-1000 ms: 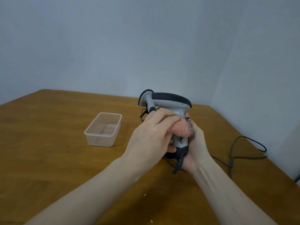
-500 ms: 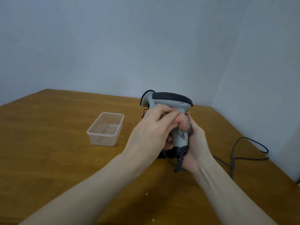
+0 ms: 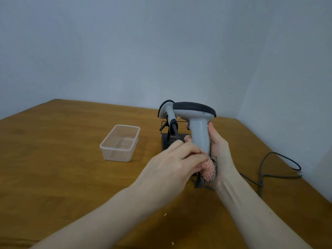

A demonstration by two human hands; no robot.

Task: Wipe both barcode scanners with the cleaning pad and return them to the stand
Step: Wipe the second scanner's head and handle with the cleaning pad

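Since the earlier frames your left hand (image 3: pixel 172 164) has slid the cleaning pad (image 3: pixel 208 168) down the grip, from just under the scanner head to the base of the handle, and the upper handle now shows bare grey.

Your right hand (image 3: pixel 220 150) wraps the held scanner (image 3: pixel 197 123) around the handle from its right side, fingers curled behind the grip, thumb side along its rear edge. The scanner stands upright in the air above the table, black-topped head pointing left. Your left hand pinches the pink pad, fingers curled over it, and presses it against the lower end of the handle; the pad's checked backing shows at its underside. The two hands are together, touching at the handle's base.

The second scanner (image 3: pixel 166 109) sits in the black wire stand (image 3: pixel 170 141), just behind and left of the held one, its coiled cable (image 3: pixel 175 131) hanging down over the stand base. The stand lies toward the far right part of the wooden table (image 3: pixel 53 168).

A clear plastic container (image 3: pixel 120 142) sits left of the stand, well apart from your hands, near the table's middle. A dark cable (image 3: pixel 274 169) loops along the table's right edge. A few pale crumbs (image 3: pixel 165 214) lie near the front edge.
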